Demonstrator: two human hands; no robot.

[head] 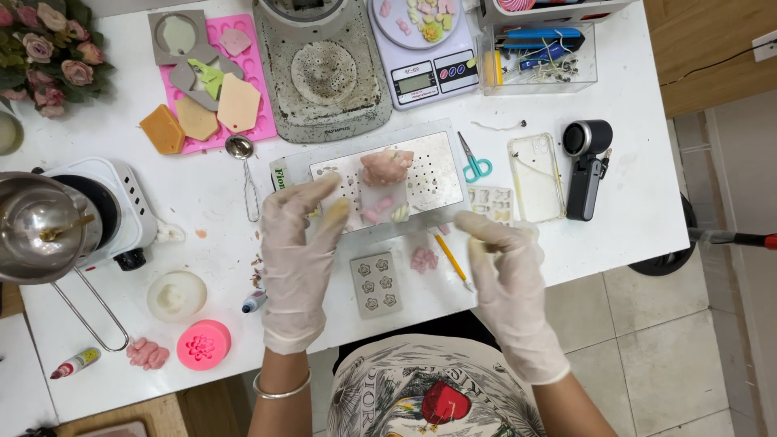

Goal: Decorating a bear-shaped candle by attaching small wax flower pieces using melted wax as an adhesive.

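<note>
My left hand [299,251] in a thin clear glove hovers over the white table [202,202], fingers spread, thumb and forefinger just left of a small clear cup [380,202] holding pink and cream wax bits. A pink wax flower [386,166] sits on top of the cup. Both rest on a perforated metal tray [433,174]. My gloved right hand [506,275] floats to the cup's right, fingertips pointing at it, nothing visible in its grasp. A grey flower mould [375,283], a small pink wax flower [423,259] and a yellow pointed tool [451,259] lie between my hands.
At the left, a metal pot [32,226] stands on a white hot plate [121,210]. Behind the tray are a pink mould sheet [259,97], a grey melter [322,69] and a scale [421,77]. Teal scissors [476,166], a clear phone case [536,176] and a black device [587,166] lie right.
</note>
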